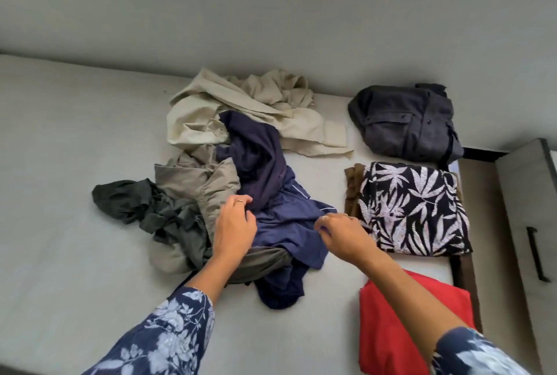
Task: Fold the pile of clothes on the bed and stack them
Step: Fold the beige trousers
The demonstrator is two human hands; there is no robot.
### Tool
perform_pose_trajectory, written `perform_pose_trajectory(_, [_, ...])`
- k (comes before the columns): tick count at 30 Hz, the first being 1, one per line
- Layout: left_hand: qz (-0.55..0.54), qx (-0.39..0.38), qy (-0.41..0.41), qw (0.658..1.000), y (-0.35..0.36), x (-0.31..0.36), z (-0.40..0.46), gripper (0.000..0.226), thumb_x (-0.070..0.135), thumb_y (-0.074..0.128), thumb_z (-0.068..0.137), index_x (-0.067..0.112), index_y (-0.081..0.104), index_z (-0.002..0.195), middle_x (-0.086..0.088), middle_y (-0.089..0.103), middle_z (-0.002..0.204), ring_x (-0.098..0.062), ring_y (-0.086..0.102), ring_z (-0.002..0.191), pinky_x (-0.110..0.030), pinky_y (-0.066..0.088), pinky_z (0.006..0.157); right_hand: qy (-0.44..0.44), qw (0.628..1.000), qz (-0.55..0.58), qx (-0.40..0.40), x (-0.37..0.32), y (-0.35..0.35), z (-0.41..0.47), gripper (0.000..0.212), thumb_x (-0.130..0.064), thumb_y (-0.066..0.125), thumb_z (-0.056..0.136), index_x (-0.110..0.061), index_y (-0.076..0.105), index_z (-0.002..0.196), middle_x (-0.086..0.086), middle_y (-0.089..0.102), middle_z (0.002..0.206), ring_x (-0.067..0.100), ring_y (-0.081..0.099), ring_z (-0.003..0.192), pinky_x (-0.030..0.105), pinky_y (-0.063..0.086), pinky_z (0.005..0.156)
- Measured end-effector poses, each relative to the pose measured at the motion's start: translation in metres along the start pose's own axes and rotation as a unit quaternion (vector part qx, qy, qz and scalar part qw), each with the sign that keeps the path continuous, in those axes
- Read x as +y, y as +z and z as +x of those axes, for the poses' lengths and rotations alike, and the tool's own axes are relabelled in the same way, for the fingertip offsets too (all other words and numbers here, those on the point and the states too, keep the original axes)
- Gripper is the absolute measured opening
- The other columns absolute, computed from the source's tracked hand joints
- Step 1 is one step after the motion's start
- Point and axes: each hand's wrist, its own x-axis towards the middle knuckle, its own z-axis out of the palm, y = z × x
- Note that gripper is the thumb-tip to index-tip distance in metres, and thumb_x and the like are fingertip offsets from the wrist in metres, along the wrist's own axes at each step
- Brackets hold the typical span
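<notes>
Both hands, left (233,228) & right (342,236), pinch navy shorts (289,230); fingertips partly hidden in fabric.

I am seeing both hands pinching the blue shorts (289,230) atop the pile on the bed (75,163): left hand (233,228), right hand (343,237), folded stacks lying right.

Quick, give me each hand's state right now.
Left hand: fingers curled, gripping the blue garment in the pile.
Right hand: pinching the same blue garment at its edge.
</notes>
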Motion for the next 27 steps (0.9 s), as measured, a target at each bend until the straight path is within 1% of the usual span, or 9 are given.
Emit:
perform_pose_trajectory(4, [0.027,0.046,-0.045,0.998,-0.035,-0.047,0.001,0.028,0.005,0.051,0.088,0.010,0.059,0.114,-0.008,0.053,0.121,-0.030,0.050,0.112,-0.041,0.042,0.092,-0.003,1.000,0.020,-0.021,-0.062,0.015,0.025,0.027,-0.023,0.044,0.096,-0.018,0.062,0.116,0.004,0.062,0.121,0.029,0.053,0.113,0.039,0.044,0.090])
perform_pose_trajectory(7, [0.030,0.029,-0.087,0.995,-0.052,-0.087,0.006,0.029,0.007,0.051,0.089,0.010,0.058,0.117,-0.008,0.050,0.125,-0.029,0.047,0.114,-0.040,0.040,0.096,0.014,0.996,0.085,-0.017,-0.112,0.032,0.050,0.027,-0.031,0.049,0.097,-0.012,0.062,0.110,0.008,0.063,0.115,0.030,0.055,0.110,0.036,0.045,0.082])
perform_pose_trajectory(11, [0.018,0.007,-0.095,0.995,-0.060,-0.122,0.016,0.028,0.007,0.051,0.089,0.010,0.059,0.116,-0.008,0.049,0.125,-0.028,0.046,0.116,-0.041,0.040,0.098,0.094,0.983,0.158,-0.004,-0.163,0.060,0.082,0.055,-0.053,0.056,0.089,-0.005,0.054,0.117,0.014,0.060,0.118,0.033,0.055,0.112,0.040,0.046,0.087])
perform_pose_trajectory(13, [0.007,0.006,-0.081,0.997,-0.060,-0.136,0.019,0.027,0.006,0.051,0.089,0.009,0.060,0.114,-0.008,0.050,0.123,-0.028,0.047,0.115,-0.043,0.040,0.098,0.148,0.974,0.171,-0.009,-0.182,0.075,0.092,0.061,-0.058,0.059,0.084,-0.004,0.052,0.111,0.014,0.059,0.116,0.034,0.055,0.110,0.039,0.045,0.080])
perform_pose_trajectory(15, [-0.002,0.000,-0.061,0.998,-0.060,-0.146,0.019,0.025,0.006,0.052,0.089,0.009,0.060,0.112,-0.007,0.051,0.121,-0.027,0.048,0.113,-0.042,0.042,0.096,0.194,0.961,0.198,-0.008,-0.192,0.086,0.097,0.049,-0.050,0.059,0.088,-0.006,0.052,0.108,0.013,0.061,0.114,0.034,0.056,0.108,0.038,0.043,0.076])
perform_pose_trajectory(17, [-0.017,-0.006,-0.058,0.998,-0.064,-0.153,0.018,0.025,0.007,0.051,0.089,0.010,0.060,0.113,-0.006,0.050,0.122,-0.025,0.048,0.113,-0.041,0.042,0.097,0.212,0.947,0.241,0.009,-0.197,0.086,0.099,0.032,-0.038,0.055,0.093,-0.009,0.055,0.106,0.013,0.063,0.113,0.035,0.057,0.105,0.039,0.045,0.077])
perform_pose_trajectory(19, [-0.028,-0.017,-0.067,0.997,-0.071,-0.154,0.016,0.027,0.008,0.050,0.090,0.012,0.058,0.116,-0.004,0.049,0.124,-0.024,0.048,0.115,-0.040,0.041,0.099,0.206,0.937,0.281,0.023,-0.200,0.077,0.096,0.027,-0.035,0.051,0.096,-0.009,0.056,0.102,0.013,0.064,0.109,0.035,0.057,0.102,0.038,0.044,0.075])
perform_pose_trajectory(23, [-0.054,-0.076,-0.097,0.991,-0.118,-0.134,0.011,0.032,0.012,0.049,0.093,0.014,0.053,0.125,-0.005,0.051,0.127,-0.022,0.051,0.114,-0.036,0.042,0.099,0.123,0.935,0.331,0.029,-0.214,0.010,0.072,0.029,-0.033,0.049,0.098,-0.005,0.058,0.097,0.008,0.062,0.095,0.027,0.057,0.091,0.032,0.032,0.065])
perform_pose_trajectory(27, [-0.097,-0.125,-0.116,0.981,-0.195,-0.074,0.017,0.036,0.039,0.046,0.098,0.012,0.057,0.119,-0.011,0.061,0.123,-0.026,0.056,0.115,-0.030,0.042,0.094,0.041,0.937,0.342,0.052,-0.234,-0.078,0.044,0.017,-0.028,0.052,0.098,-0.015,0.062,0.096,0.000,0.064,0.094,0.016,0.058,0.089,0.030,0.040,0.073])
